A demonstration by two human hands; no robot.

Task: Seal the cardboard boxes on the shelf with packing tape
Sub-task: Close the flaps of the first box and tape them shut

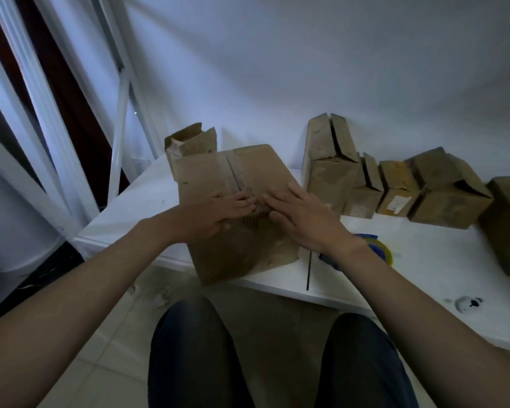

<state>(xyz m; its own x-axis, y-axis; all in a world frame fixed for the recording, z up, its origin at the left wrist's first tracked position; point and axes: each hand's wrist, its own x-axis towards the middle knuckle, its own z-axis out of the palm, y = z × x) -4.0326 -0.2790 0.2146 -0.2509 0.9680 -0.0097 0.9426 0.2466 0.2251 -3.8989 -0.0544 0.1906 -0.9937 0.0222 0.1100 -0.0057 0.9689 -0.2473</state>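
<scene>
From the head view, the large cardboard box (206,175) sits at the near edge of the white tabletop (365,278), its front corner hanging over the edge. Both hands are flat on its top. The left hand (215,210) and right hand (304,216) press beside the centre seam (236,178), fingertips nearly meeting. Neither grip curls round anything; the fingers lie stretched out on the flaps. The blue-and-yellow tape roll (382,250) lies just right of the box, partly hidden behind the right wrist. A row of smaller boxes (395,187) lines the wall, some with flaps up.
</scene>
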